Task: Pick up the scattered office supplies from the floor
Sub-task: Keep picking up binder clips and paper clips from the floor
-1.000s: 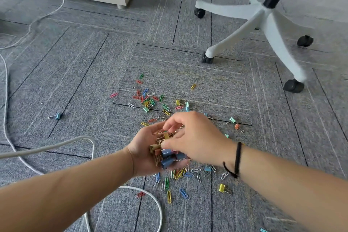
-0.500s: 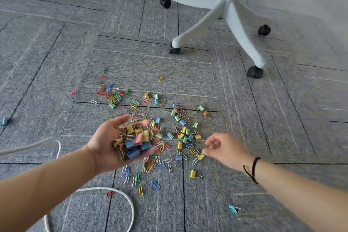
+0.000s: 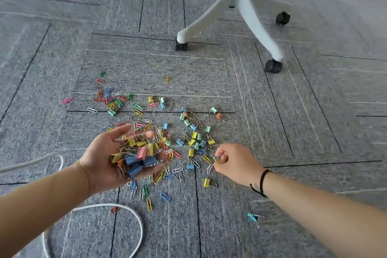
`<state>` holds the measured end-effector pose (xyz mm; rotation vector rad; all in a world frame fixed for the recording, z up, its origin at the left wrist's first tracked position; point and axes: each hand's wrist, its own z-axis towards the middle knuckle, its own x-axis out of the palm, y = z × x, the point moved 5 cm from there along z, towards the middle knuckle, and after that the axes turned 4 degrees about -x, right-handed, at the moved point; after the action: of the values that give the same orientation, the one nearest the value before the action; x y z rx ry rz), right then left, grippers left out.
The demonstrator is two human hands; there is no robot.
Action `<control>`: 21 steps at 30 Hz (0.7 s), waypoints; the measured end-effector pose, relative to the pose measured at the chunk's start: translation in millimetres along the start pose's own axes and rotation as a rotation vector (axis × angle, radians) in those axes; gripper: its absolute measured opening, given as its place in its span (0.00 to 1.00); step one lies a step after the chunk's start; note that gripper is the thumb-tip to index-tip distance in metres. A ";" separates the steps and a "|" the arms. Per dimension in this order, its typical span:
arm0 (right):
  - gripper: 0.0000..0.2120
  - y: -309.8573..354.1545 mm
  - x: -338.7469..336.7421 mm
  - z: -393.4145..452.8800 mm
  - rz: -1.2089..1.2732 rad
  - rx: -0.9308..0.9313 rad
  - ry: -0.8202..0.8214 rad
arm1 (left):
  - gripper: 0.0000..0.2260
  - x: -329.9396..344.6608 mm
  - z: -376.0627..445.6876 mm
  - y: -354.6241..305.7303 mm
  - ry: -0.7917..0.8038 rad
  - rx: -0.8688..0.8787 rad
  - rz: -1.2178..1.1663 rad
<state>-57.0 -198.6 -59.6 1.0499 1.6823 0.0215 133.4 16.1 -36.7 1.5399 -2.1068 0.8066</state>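
The left hand (image 3: pixel 102 161), palm up and fingers spread, cradles a heap of clips (image 3: pixel 138 156). At its 3 o'clock, the right hand (image 3: pixel 234 163) pinches a yellow clip (image 3: pixel 218 161) low over the floor (image 3: pixel 293 132). More clips (image 3: pixel 193 136) lie scattered between and beyond both hands.

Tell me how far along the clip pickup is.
Partly done. The left hand cups a pile of binder clips and paper clips already gathered. The right hand is pinching a yellow clip at the carpet. Left: most of the scatter, plus strays like the cyan clip and pink paper clip.
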 end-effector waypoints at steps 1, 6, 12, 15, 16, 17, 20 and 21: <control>0.09 0.7 -1.9 -4.6 0.034 -0.016 0.003 | 0.21 -1.0 0.1 -0.1 0.000 -0.003 -0.005; 0.07 13.8 17.6 -29.1 0.034 -0.149 0.113 | 0.22 0.2 4.4 0.7 -0.001 -0.007 0.008; 0.06 22.3 38.9 -35.5 -0.157 -0.243 0.154 | 0.21 5.0 4.4 2.3 -0.003 -0.013 0.020; 0.09 28.2 39.7 -35.1 -0.182 -0.246 0.122 | 0.21 2.9 1.7 1.1 0.000 -0.008 0.021; 0.09 28.6 39.7 -34.1 -0.176 -0.243 0.118 | 0.21 1.8 1.3 0.8 0.006 -0.007 0.018; 0.08 28.7 39.7 -33.1 -0.172 -0.242 0.117 | 0.21 0.6 1.3 0.6 0.009 -0.007 0.012; 0.06 28.8 40.7 -30.8 -0.183 -0.248 0.126 | 0.21 -1.1 3.0 1.8 0.005 -0.006 0.010; 0.05 29.0 41.3 -30.3 -0.187 -0.251 0.127 | 0.21 -0.4 3.7 2.9 0.005 -0.011 0.013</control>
<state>-63.1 -140.3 -64.9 0.7136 1.8328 0.1772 130.8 14.6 -40.3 1.5181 -2.1165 0.8016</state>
